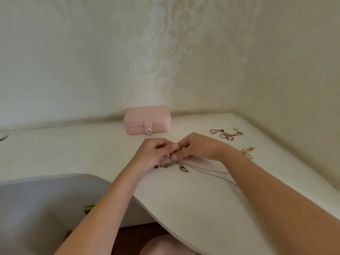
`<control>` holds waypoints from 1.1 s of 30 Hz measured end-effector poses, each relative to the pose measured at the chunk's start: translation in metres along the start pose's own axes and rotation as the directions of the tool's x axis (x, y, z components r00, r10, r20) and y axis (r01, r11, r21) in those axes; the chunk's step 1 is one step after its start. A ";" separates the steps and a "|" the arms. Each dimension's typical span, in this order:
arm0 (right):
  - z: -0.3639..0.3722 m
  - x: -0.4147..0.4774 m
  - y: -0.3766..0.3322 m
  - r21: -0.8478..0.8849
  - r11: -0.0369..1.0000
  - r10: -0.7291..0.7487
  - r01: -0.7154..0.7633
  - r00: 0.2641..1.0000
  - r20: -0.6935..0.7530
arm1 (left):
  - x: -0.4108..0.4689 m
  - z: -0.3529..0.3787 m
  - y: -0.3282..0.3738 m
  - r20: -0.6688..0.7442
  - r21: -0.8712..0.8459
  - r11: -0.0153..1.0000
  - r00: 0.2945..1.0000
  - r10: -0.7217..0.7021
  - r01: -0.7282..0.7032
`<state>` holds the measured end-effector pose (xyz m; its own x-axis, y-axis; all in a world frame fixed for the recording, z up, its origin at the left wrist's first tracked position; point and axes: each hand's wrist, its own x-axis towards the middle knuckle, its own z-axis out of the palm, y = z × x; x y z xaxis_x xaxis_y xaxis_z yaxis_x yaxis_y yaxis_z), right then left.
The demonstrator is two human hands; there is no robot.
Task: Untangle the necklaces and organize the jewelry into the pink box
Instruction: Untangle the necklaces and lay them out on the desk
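The pink box [147, 119] stands closed against the wall, its snap tab fastened. In front of it my left hand [153, 153] and my right hand [195, 147] meet fingertip to fingertip, both pinching the tangled silver necklaces [170, 163] just above the white tabletop [73, 153]. A heart-shaped pendant [184, 169] lies below my fingers. Thin chains [211, 173] trail from the knot to the right and pass under my right forearm.
A small heap of rings and a red-threaded piece [227, 134] lies at the back right near the wall corner. A gold-coloured piece [247, 150] sits beside my right forearm. The table's curved front edge drops to a grey surface [36, 208] at the lower left.
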<state>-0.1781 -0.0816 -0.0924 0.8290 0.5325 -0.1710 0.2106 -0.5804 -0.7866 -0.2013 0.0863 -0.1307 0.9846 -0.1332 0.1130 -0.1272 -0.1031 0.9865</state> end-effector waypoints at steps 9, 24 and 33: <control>0.009 0.014 0.026 0.323 0.936 -0.114 0.137 0.990 -0.088 | 0.007 0.001 -0.003 -0.105 0.019 1.000 0.994 0.001 0.001; 0.018 0.020 0.033 0.458 0.864 -0.092 0.207 0.961 -0.262 | 0.005 -0.004 -0.005 -0.088 0.122 0.991 0.995 -0.035 0.046; 0.018 0.021 0.033 0.406 0.881 -0.123 0.242 0.947 -0.298 | 0.003 -0.006 -0.003 -0.110 0.031 0.998 0.993 -0.047 0.051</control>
<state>-0.1629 -0.0786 -0.1321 0.9132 0.3920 0.1113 0.1757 -0.1324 -0.9755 -0.1977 0.0921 -0.1327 0.9967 -0.0193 0.0787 -0.0806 -0.1399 0.9869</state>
